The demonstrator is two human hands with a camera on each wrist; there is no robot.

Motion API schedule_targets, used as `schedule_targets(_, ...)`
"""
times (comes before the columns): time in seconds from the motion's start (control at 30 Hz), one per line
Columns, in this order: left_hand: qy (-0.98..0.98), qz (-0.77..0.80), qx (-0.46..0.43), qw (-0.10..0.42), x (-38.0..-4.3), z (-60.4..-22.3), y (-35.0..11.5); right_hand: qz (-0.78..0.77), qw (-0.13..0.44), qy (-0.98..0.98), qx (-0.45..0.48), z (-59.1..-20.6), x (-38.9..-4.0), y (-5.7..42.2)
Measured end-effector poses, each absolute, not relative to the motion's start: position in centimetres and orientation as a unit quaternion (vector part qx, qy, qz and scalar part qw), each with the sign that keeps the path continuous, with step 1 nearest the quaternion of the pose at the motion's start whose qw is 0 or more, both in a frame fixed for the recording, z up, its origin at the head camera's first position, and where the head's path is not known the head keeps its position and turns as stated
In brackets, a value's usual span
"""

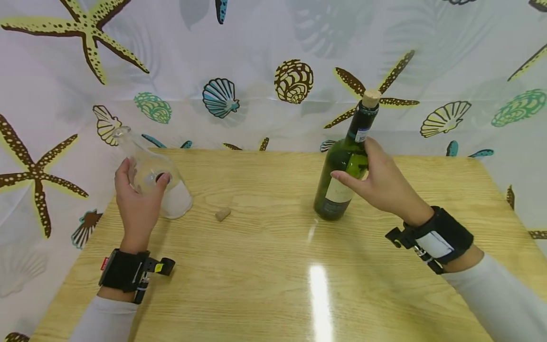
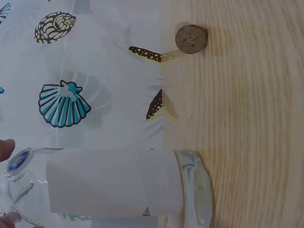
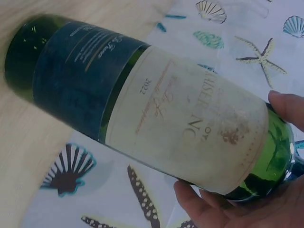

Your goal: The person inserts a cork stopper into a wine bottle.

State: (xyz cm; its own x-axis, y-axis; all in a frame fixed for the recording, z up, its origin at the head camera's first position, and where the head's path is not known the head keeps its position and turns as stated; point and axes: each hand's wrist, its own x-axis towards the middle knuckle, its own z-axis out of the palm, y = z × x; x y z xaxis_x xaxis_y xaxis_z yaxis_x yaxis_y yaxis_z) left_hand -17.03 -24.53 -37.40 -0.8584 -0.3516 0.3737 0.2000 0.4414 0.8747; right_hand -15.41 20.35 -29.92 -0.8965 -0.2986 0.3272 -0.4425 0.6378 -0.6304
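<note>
Left hand (image 1: 141,204) grips clear bottle (image 1: 177,195), right hand (image 1: 382,180) green bottle (image 1: 335,166); both seem slippery, easy to break, best held round the middle

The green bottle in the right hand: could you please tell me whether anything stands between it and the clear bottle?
One thing: a loose cork lies on the table between the green bottle and the clear bottle, nearer the clear one. Nothing else visible stands between them.
</note>
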Motion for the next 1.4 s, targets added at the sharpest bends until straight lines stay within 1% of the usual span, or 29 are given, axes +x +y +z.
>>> schedule_targets(0.13,-0.809,-0.518,0.035,0.276,-17.4,-37.9,-24.4,0.359,0.083,-0.911,0.185,-29.9,-16.2,21.3)
schedule_targets(0.3,-0.804,-0.535,0.019,0.258,-17.7,-38.0,-24.3,0.359,0.068,-0.911,0.19,-29.9,-17.3,22.6)
schedule_targets(0.53,-0.804,-0.554,-0.01,0.215,-18.3,-38.0,-23.8,0.361,0.056,-0.912,0.184,-29.2,-19.0,24.2)
schedule_targets(0.77,-0.81,-0.561,-0.064,0.161,-18.7,-37.6,-22.8,0.336,0.025,-0.933,0.124,-28.5,-19.5,25.5)
schedule_targets(0.9,-0.811,-0.556,-0.085,0.16,-18.6,-37.5,-22.3,0.327,0.032,-0.938,0.111,-28.4,-20.0,25.7)
schedule_targets(1.1,-0.809,-0.562,-0.092,0.148,-18.2,-37.4,-21.1,0.329,0.044,-0.937,0.111,-28.3,-20.4,26.2)
schedule_targets(1.23,-0.812,-0.556,-0.101,0.147,-17.9,-37.5,-20.3,0.304,0.045,-0.949,0.073,-28.7,-19.8,26.1)
schedule_targets(1.33,-0.813,-0.553,-0.109,0.146,-17.5,-37.6,-19.6,0.27,0.081,-0.959,0.038,-29.5,-18.4,25.5)
schedule_targets(1.4,-0.814,-0.55,-0.114,0.144,-17.4,-37.7,-19.2,0.252,0.141,-0.957,0.033,-30.2,-17.3,24.9)
